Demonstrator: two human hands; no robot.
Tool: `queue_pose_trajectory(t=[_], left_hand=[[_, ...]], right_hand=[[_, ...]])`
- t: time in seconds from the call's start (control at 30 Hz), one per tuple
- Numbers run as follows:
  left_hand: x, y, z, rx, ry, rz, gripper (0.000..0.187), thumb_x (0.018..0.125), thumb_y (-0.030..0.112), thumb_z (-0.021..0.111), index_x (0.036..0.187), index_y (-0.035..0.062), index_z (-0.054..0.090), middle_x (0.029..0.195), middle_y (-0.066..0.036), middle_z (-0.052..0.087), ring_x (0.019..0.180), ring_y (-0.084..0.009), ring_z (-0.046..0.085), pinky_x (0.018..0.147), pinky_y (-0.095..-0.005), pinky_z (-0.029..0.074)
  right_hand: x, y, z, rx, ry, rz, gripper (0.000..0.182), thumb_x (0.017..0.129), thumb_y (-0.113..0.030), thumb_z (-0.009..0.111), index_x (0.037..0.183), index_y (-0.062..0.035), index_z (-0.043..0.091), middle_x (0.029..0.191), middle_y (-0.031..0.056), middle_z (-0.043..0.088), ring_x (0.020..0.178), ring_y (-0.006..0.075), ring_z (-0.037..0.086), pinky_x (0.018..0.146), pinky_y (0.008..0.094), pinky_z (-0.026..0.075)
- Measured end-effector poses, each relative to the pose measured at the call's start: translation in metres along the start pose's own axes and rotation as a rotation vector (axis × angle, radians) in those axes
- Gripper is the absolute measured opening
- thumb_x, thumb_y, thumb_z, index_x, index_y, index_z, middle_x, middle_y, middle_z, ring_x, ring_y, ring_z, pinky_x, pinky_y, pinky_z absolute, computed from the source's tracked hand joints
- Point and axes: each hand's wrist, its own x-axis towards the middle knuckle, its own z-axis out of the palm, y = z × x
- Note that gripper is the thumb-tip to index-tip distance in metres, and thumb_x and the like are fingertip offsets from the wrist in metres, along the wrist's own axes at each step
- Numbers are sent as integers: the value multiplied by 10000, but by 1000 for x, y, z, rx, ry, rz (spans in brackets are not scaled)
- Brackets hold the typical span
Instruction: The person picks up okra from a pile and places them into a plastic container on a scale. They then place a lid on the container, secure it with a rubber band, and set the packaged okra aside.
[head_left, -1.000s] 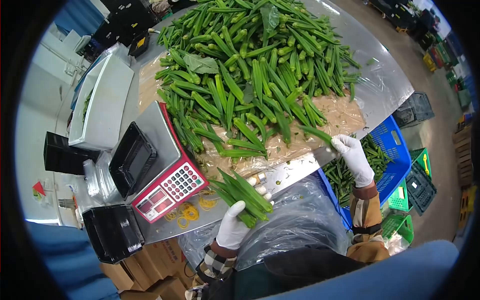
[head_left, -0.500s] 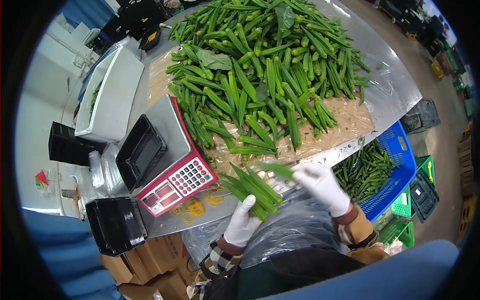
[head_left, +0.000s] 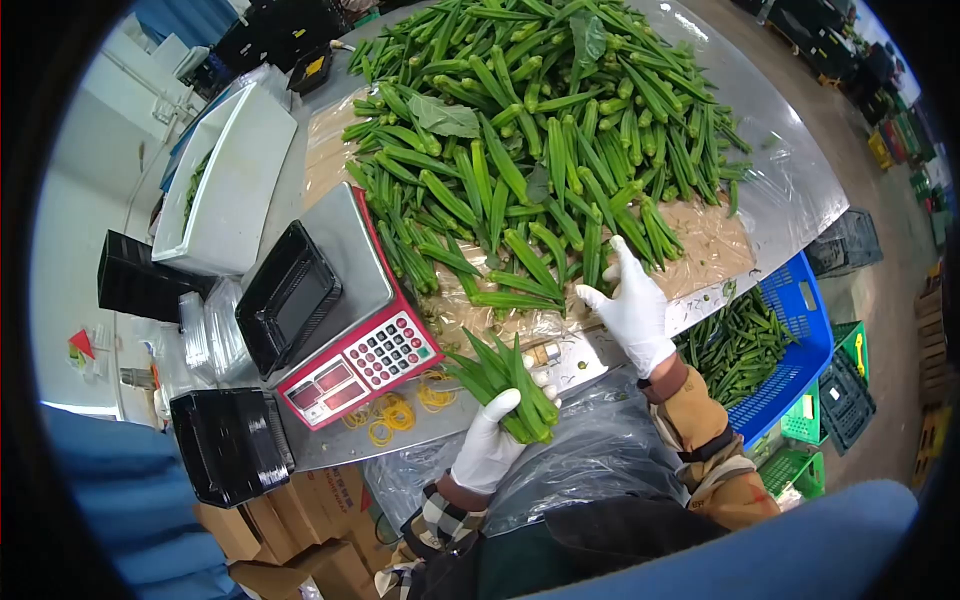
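Observation:
In a white glove, my left hand point(head_left: 486, 446) is closed around a small bunch of okra pods point(head_left: 505, 385), held over the table's near edge. My right hand point(head_left: 636, 309), gloved too, reaches to the near edge of a large okra heap point(head_left: 540, 150), thumb and index finger apart. No pod shows in it; its other fingers are partly hidden. Left of the bunch stands a red-framed digital scale point(head_left: 365, 365) with a black plastic tray point(head_left: 289, 300) on its plate. Yellow rubber bands point(head_left: 393, 412) lie beside the scale's front.
A blue crate point(head_left: 808, 335) holding more okra stands at the right below the metal table point(head_left: 800, 190). Stacked black trays point(head_left: 232, 445) and a white foam box point(head_left: 245, 150) are at the left. Cardboard boxes point(head_left: 300, 520) sit below, and green crates point(head_left: 800, 465) at lower right.
My right hand has moved up and away from the bunch to the heap's edge. The pod it held earlier is no longer in its fingers. My left hand still holds the bunch.

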Motion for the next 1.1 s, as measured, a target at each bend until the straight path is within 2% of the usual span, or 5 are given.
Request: queue_pose_trajectory(t=[0.2,0.4,0.67,0.73,1.1], left_hand=[[-1,2,5,-4,17,17,553,909,186,659,1401,87,426,1226,-77,555,1157,-258,554,1053,-467,452],[1,6,-1,-23,16,23,536,902,183,658,1384,97,441,1227,-71,552,1157,-253,552,1056,-464,449],[9,5,-10,-100,-55,20,489,944,133,604,1398,61,436,1272,-131,574,1195,-285,571,1068,-483,455],[11,3,-4,-52,-27,4,513,913,164,634,1383,94,442,1242,-91,558,1171,-267,557,1063,-473,446],[-5,4,3,-29,-24,55,537,910,180,648,1394,89,435,1244,-99,555,1175,-273,554,1063,-465,444]], right_hand=[[16,-14,18,-64,-1,98,813,763,-240,805,1455,-72,412,845,53,631,708,263,632,664,381,520],[8,7,-64,909,-143,431,552,845,-67,688,1364,21,521,850,-5,636,716,66,565,656,207,457],[-34,112,-184,-124,440,240,412,908,-65,667,1315,-35,609,993,23,643,836,82,604,747,222,504],[-20,81,-175,376,355,342,414,883,-39,684,1293,-48,630,1145,47,667,951,110,624,834,230,496],[21,72,-33,307,108,217,257,856,-98,719,1105,-37,700,907,72,714,786,144,672,746,274,529]])
